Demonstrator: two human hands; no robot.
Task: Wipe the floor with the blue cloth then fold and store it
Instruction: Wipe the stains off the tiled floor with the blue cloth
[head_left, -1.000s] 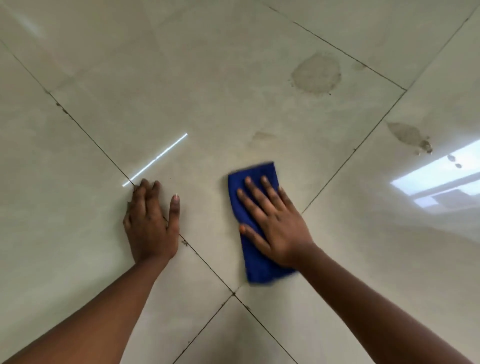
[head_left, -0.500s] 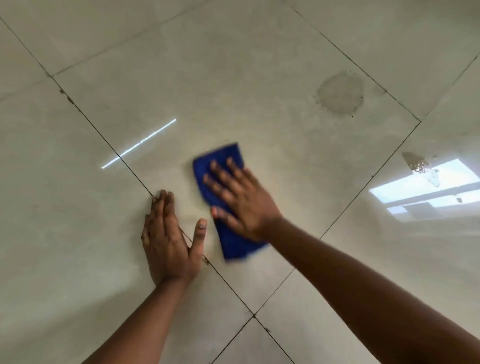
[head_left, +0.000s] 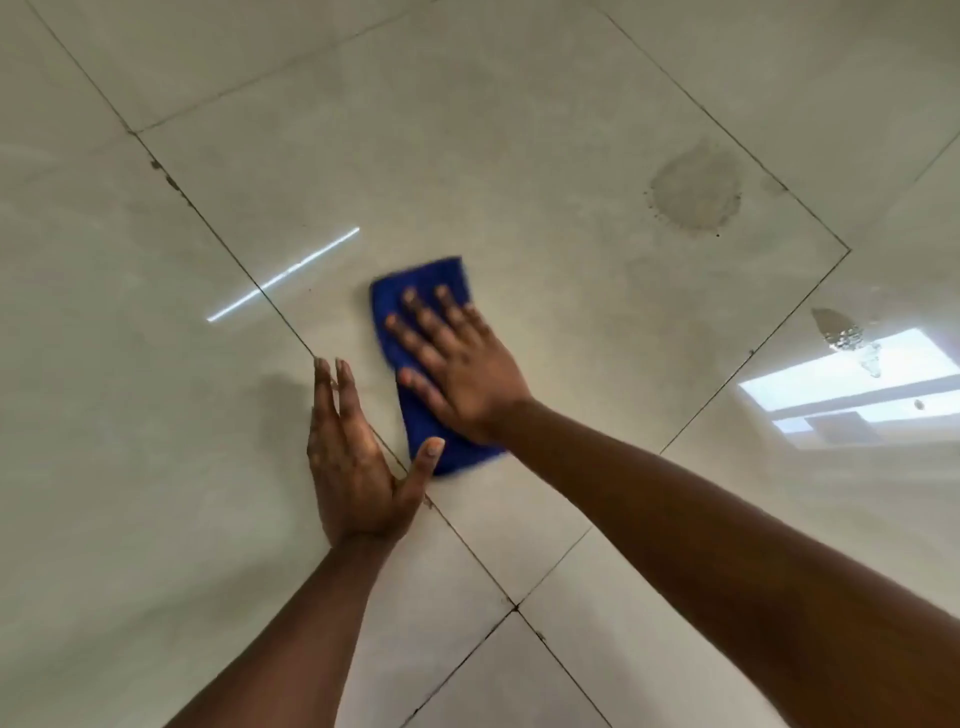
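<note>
The blue cloth (head_left: 423, 364) lies folded into a narrow pad on the floor (head_left: 519, 156), just inside a pale tile beside the grout line; its long axis runs roughly from 5 o'clock near the person to 11 o'clock away, with the far short edge toward 12. The right hand (head_left: 457, 374) lies flat on top of it, fingers spread apart and pressing down, not clamped round the fabric; its fingertips point along the cloth's length toward 11 o'clock, so the pad extends both ahead of and behind the palm. The left hand (head_left: 353, 457) rests open on the floor just beside the cloth at its 8 o'clock side, fingers together, thumb splayed toward the cloth's near end, perhaps touching it, though blur makes that uncertain. A dull round stain (head_left: 696, 187) sits well apart at about 2 o'clock from the cloth; the right hand is nearer it, so wiping looks unfinished and a push that way seems due.
</note>
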